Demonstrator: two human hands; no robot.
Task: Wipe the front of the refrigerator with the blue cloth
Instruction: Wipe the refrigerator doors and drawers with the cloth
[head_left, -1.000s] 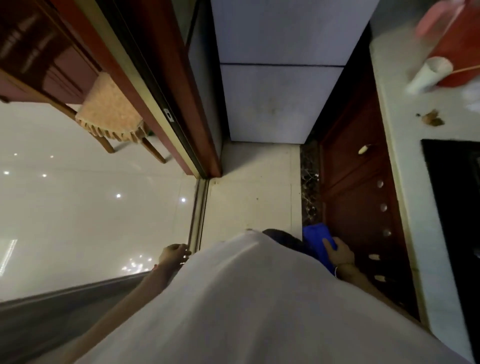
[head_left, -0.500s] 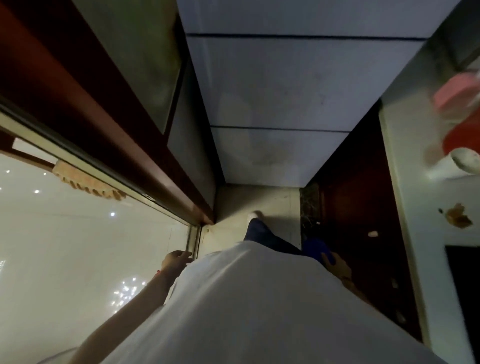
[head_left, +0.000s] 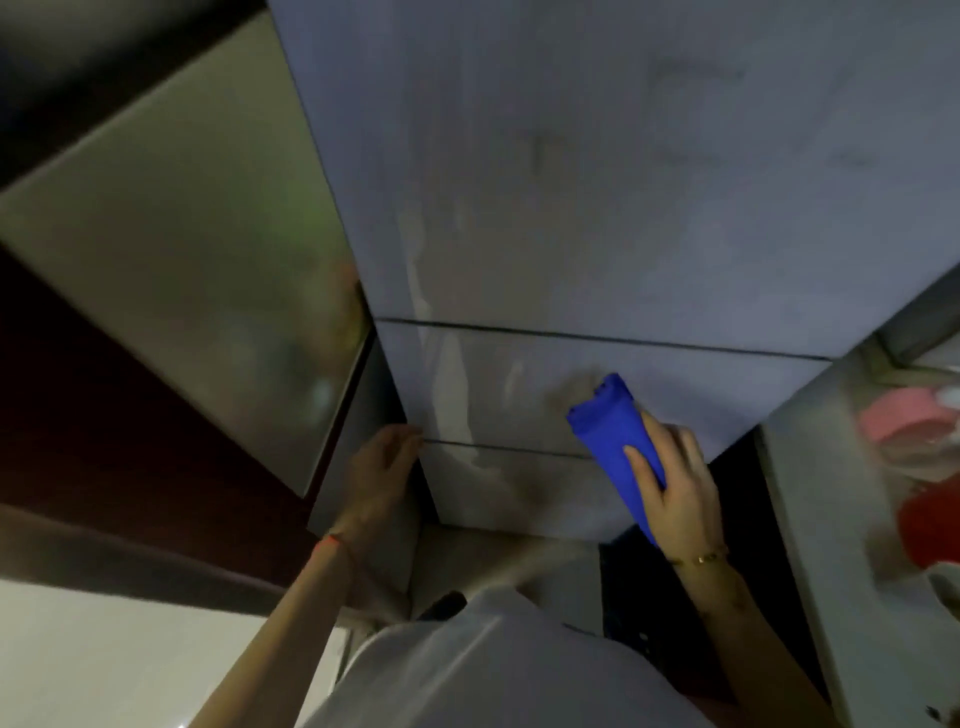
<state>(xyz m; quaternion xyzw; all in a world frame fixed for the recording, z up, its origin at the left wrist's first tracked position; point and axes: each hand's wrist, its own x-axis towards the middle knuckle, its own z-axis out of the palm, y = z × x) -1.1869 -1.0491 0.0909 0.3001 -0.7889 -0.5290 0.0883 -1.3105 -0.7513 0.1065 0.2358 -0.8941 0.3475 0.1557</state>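
Note:
The grey refrigerator (head_left: 597, 208) fills the upper middle of the head view, its front split by two dark horizontal seams into a tall door and two lower drawers. My right hand (head_left: 675, 488) holds the folded blue cloth (head_left: 613, 441) raised in front of the middle drawer, low on the right; whether the cloth touches the fridge is unclear. My left hand (head_left: 376, 467) rests with fingers apart on the fridge's lower left edge, by the lower seam. Pale streaks mark the fridge front left of the cloth.
A dark red door frame with a frosted glass panel (head_left: 182, 249) stands close on the left. A pale counter (head_left: 810, 519) on the right carries a pink thing (head_left: 898, 421) and a red container (head_left: 930, 525). A dark cabinet sits between fridge and counter. Pale floor tiles lie below.
I have come closer to the fridge and the view has tilted up. My right hand lifted the cloth from hip height to the fridge front. My left hand moved from the door frame to the fridge's edge.

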